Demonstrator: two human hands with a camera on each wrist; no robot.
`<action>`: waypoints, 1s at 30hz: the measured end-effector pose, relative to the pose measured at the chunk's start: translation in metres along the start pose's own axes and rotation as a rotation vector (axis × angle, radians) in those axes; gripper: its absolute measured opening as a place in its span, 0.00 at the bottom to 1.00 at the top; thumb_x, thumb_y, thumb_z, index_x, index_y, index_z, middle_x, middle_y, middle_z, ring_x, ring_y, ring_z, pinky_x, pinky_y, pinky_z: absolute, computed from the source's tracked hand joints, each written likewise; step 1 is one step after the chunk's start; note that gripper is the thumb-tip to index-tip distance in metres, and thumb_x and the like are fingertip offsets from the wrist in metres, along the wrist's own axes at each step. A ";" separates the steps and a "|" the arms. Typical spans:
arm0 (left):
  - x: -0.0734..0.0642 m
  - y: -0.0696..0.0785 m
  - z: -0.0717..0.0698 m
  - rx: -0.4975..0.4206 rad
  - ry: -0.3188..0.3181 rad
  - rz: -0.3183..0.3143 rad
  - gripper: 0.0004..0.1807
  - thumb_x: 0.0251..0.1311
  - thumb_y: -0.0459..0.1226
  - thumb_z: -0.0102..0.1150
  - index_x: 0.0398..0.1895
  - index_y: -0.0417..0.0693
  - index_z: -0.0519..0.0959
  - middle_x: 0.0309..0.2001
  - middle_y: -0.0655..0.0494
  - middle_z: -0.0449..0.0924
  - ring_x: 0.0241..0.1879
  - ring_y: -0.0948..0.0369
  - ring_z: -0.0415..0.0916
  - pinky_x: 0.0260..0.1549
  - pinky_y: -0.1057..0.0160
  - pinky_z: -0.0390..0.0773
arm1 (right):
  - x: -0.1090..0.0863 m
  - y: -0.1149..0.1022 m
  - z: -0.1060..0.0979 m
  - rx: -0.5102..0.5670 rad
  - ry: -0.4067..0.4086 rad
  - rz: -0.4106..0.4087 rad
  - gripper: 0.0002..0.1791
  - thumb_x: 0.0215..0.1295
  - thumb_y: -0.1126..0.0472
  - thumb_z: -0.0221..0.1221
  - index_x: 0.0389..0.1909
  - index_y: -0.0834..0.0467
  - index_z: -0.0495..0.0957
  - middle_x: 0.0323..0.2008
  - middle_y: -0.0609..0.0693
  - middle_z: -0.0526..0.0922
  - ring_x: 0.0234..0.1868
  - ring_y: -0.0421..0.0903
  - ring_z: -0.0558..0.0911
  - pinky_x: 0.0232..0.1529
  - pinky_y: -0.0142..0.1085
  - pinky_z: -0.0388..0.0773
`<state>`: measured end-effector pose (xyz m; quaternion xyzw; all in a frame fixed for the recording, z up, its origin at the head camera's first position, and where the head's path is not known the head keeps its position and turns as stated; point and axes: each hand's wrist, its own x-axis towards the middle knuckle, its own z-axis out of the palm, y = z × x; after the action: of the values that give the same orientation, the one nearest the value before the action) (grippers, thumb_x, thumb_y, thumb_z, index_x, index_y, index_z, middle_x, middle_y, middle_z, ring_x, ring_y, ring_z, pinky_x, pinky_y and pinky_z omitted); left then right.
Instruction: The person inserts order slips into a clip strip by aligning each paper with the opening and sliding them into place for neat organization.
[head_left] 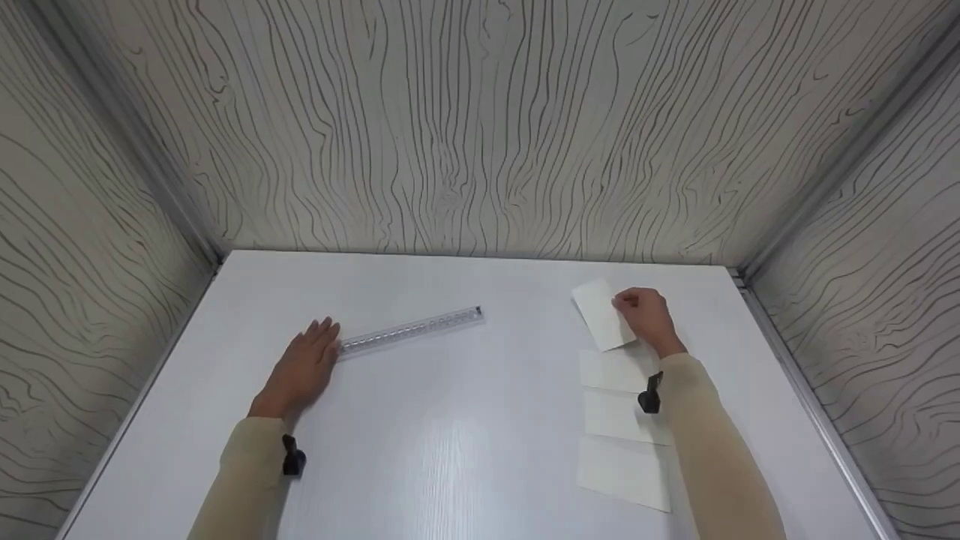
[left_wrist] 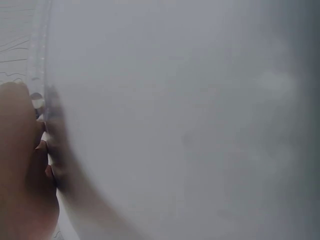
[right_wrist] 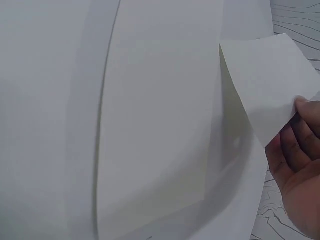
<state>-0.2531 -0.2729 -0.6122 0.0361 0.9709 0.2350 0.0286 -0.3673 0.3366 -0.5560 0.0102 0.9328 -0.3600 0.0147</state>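
My right hand pinches a small white paper sheet by its right edge, between thumb and curled fingers. The sheet is tilted up in the right wrist view. Over on the left, my left hand lies palm down with fingers extended, its fingertips right at the near end of a long clear plastic ruler with a row of round marks. That ruler runs up from the fingers along the left side of the left wrist view.
Below the lifted sheet, several white paper sheets lie in a column: one partly behind the right sleeve, another under it, and the nearest. The white table ends at a wood-patterned back wall, with side walls left and right.
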 end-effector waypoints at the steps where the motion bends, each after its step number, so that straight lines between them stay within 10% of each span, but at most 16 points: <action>1: 0.000 0.000 0.000 0.001 -0.001 -0.002 0.35 0.85 0.55 0.24 0.85 0.47 0.54 0.86 0.48 0.50 0.86 0.44 0.42 0.87 0.43 0.41 | 0.000 -0.002 0.000 0.006 -0.001 0.002 0.20 0.82 0.57 0.54 0.60 0.69 0.81 0.57 0.68 0.84 0.57 0.60 0.83 0.59 0.50 0.82; 22: -0.002 0.002 0.000 -0.019 0.005 0.018 0.34 0.86 0.52 0.25 0.85 0.45 0.54 0.86 0.46 0.50 0.86 0.43 0.42 0.87 0.41 0.42 | 0.006 -0.025 0.018 0.068 -0.045 0.100 0.24 0.84 0.58 0.46 0.67 0.72 0.73 0.66 0.72 0.77 0.70 0.66 0.76 0.74 0.57 0.74; 30: -0.002 0.005 -0.002 -0.017 -0.026 -0.028 0.35 0.85 0.54 0.24 0.86 0.48 0.51 0.87 0.48 0.47 0.87 0.44 0.38 0.87 0.43 0.38 | 0.004 -0.039 0.023 0.076 -0.041 0.123 0.22 0.81 0.59 0.51 0.62 0.71 0.79 0.60 0.69 0.83 0.56 0.59 0.83 0.59 0.47 0.84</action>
<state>-0.2512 -0.2695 -0.6077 0.0252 0.9689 0.2421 0.0449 -0.3718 0.2928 -0.5471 0.0610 0.9155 -0.3938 0.0553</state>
